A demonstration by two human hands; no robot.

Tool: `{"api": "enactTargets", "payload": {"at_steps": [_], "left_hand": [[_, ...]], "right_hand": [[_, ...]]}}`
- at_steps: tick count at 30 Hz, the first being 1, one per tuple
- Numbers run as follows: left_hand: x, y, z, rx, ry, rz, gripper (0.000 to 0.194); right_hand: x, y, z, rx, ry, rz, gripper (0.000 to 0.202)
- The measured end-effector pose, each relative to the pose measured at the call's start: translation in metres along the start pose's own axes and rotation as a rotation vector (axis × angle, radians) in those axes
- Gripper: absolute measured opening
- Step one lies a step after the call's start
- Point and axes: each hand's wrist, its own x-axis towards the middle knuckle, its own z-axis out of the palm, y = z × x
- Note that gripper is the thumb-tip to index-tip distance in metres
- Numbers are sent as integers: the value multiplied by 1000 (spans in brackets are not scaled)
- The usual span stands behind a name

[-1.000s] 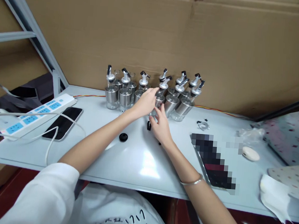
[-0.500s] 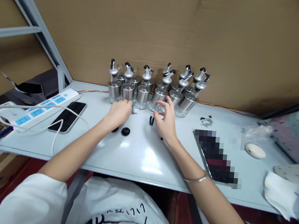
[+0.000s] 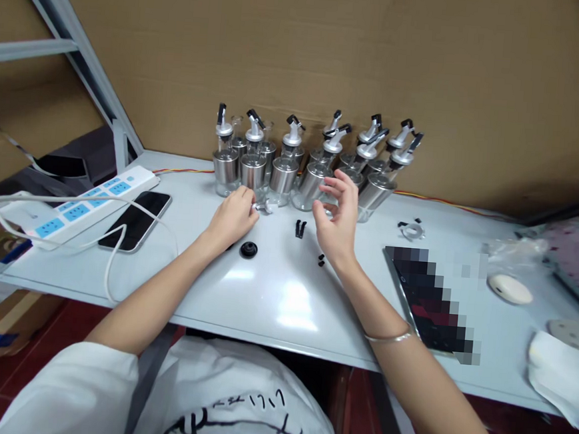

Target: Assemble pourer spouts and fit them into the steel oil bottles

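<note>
My left hand (image 3: 233,218) is closed, its fingertips around one end of a silver pour spout (image 3: 264,207) low over the table. My right hand (image 3: 338,221) hovers in front of the bottles, fingers curled but apart, nothing visible in it. Two black flip caps (image 3: 300,228) lie between my hands. Small black pieces (image 3: 321,260) rest just below my right hand. A round black stopper (image 3: 249,249) lies right of my left wrist; another dark piece is mostly hidden behind that wrist. Glass bottles with steel sleeves (image 3: 283,174), several topped with silver spouts, stand behind my hands.
On the left are a power strip (image 3: 94,205), white cables and a phone (image 3: 136,221). To the right lie a clear ring-shaped piece with black bits (image 3: 411,231), a dark tablet-like device (image 3: 421,297), a cream oval object (image 3: 510,288) and clear plastic (image 3: 517,250). Cardboard (image 3: 303,44) stands behind.
The view has shifted a little. My right hand has moved slightly right, away from the black flip caps, and more of the small black pieces shows. My left hand stays at the spout.
</note>
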Motion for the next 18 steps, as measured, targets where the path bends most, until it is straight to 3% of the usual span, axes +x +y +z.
{"api": "enactTargets", "payload": {"at_steps": [6, 10, 14, 18], "left_hand": [[-10, -1, -7, -202, 84, 207, 14], [-19, 11, -2, -312, 18, 455, 12], [-23, 26, 4, -368, 30, 603, 26], [-27, 33, 6, -380, 106, 659, 34]], "right_hand": [[0, -5, -6, 25, -40, -41, 17], [-2, -10, -15, 98, -277, 15, 18], [1, -14, -23, 264, -564, 217, 32], [1, -18, -27, 304, -665, 285, 42]]}}
